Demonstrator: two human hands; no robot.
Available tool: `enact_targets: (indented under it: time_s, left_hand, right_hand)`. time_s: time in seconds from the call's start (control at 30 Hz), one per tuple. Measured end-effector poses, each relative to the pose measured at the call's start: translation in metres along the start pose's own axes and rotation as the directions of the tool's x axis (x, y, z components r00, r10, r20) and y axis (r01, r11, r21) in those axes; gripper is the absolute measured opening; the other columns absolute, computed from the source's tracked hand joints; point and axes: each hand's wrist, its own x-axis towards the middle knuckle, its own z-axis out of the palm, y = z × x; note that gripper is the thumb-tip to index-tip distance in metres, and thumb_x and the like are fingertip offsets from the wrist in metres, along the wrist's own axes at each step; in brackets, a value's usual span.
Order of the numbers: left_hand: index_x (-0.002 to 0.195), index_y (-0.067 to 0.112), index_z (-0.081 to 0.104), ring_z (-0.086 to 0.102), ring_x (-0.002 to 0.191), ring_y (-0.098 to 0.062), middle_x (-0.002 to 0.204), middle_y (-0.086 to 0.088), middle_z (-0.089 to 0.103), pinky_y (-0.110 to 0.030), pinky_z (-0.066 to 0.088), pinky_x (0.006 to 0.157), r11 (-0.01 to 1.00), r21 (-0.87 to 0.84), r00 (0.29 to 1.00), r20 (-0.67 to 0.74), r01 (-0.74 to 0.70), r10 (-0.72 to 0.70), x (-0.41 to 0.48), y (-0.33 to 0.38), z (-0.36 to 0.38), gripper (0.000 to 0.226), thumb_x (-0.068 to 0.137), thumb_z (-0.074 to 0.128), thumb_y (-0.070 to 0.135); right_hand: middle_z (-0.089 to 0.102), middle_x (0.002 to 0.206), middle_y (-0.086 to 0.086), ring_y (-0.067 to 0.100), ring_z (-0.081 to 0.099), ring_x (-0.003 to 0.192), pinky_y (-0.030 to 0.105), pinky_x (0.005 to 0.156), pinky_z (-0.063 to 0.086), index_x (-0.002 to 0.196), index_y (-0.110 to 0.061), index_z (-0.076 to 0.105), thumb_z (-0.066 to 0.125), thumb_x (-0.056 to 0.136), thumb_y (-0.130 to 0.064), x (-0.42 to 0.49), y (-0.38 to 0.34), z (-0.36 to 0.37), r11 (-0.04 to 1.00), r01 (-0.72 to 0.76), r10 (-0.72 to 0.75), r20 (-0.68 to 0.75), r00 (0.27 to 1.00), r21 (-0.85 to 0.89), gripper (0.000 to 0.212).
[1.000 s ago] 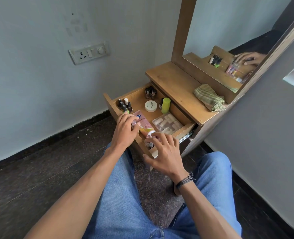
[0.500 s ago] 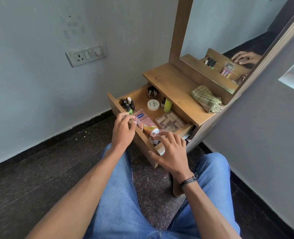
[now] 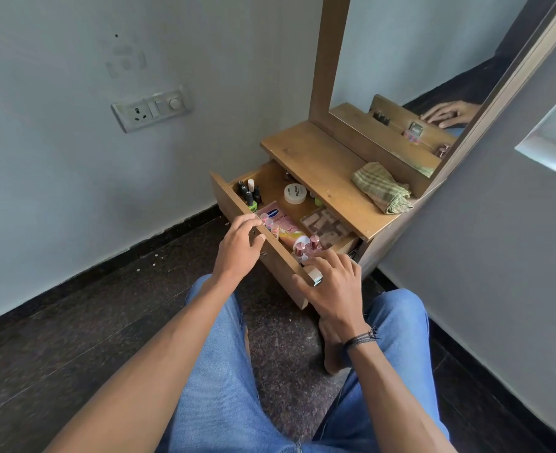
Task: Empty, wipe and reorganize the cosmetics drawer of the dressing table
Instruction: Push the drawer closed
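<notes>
The wooden drawer of the dressing table stands pulled out. Inside are dark nail polish bottles at the back left, a white round jar, a pink tube, a clear box and two rose-capped bottles. Small pink vials stand in a row along the front wall. My left hand is at the drawer front, fingertips touching the leftmost vial, thumb apart. My right hand rests spread over the drawer's right front corner, fingertips beside the rose-capped bottles.
A folded green checked cloth lies on the wooden tabletop below the mirror. A socket plate is on the left wall. A grey wall is close on the right. My knees in jeans are over the dark stone floor.
My left hand no longer holds a vial up; it has drawn back to the drawer front beside the row. My right hand slid back toward the corner, uncovering the rose-capped bottles.
</notes>
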Motion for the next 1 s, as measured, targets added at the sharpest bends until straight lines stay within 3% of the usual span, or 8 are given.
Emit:
enact_targets:
  time_s: [0.27, 0.53, 0.73, 1.0]
  left_hand:
    - [0.133, 0.013, 0.062, 0.053, 0.128, -0.013, 0.143, 0.008, 0.05, -0.037, 0.05, 0.099, 0.999, 0.037, 0.999, 0.051, -0.012, 0.01, 0.014, 0.008, 0.006, 0.038, 0.095, 0.066, 0.019]
    - [0.137, 0.014, 0.059, 0.056, 0.123, -0.014, 0.144, 0.009, 0.047, -0.022, 0.04, 0.086, 0.998, 0.062, 0.995, 0.098, -0.02, 0.014, 0.026, 0.022, 0.014, 0.041, 0.097, 0.064, 0.021]
    - [0.14, 0.015, 0.057, 0.064, 0.105, -0.016, 0.143, 0.006, 0.042, -0.02, 0.043, 0.076, 0.997, 0.075, 0.995, 0.102, -0.01, 0.002, 0.029, 0.033, 0.02, 0.044, 0.097, 0.064, 0.02]
    - [0.14, 0.015, 0.057, 0.066, 0.101, -0.017, 0.145, 0.004, 0.043, -0.018, 0.041, 0.078, 0.999, 0.049, 0.992, 0.122, 0.009, -0.015, 0.037, 0.046, 0.029, 0.044, 0.097, 0.064, 0.02]
  right_hand:
    - [0.056, 0.125, -0.009, 0.018, 0.047, 0.117, 0.043, 0.1, 0.037, 0.119, -0.035, 0.067, 0.064, 0.083, -0.06, 0.008, 0.011, -0.002, 0.999, -0.035, 0.034, -0.045, 0.998, -0.033, 0.044]
    - [0.05, 0.134, -0.008, 0.019, 0.04, 0.128, 0.044, 0.108, 0.035, 0.126, -0.037, 0.061, 0.067, 0.082, -0.063, 0.019, 0.024, -0.01, 0.992, -0.08, 0.074, -0.062, 0.995, -0.094, 0.052]
    - [0.045, 0.141, -0.004, 0.023, 0.037, 0.134, 0.046, 0.112, 0.032, 0.131, -0.034, 0.057, 0.069, 0.081, -0.064, 0.026, 0.031, -0.017, 0.984, -0.103, 0.09, -0.097, 0.991, -0.143, 0.059]
    - [0.047, 0.138, -0.006, 0.022, 0.038, 0.131, 0.046, 0.11, 0.031, 0.13, -0.033, 0.058, 0.072, 0.08, -0.059, 0.035, 0.04, -0.02, 0.983, -0.137, 0.12, -0.133, 0.984, -0.125, 0.058]
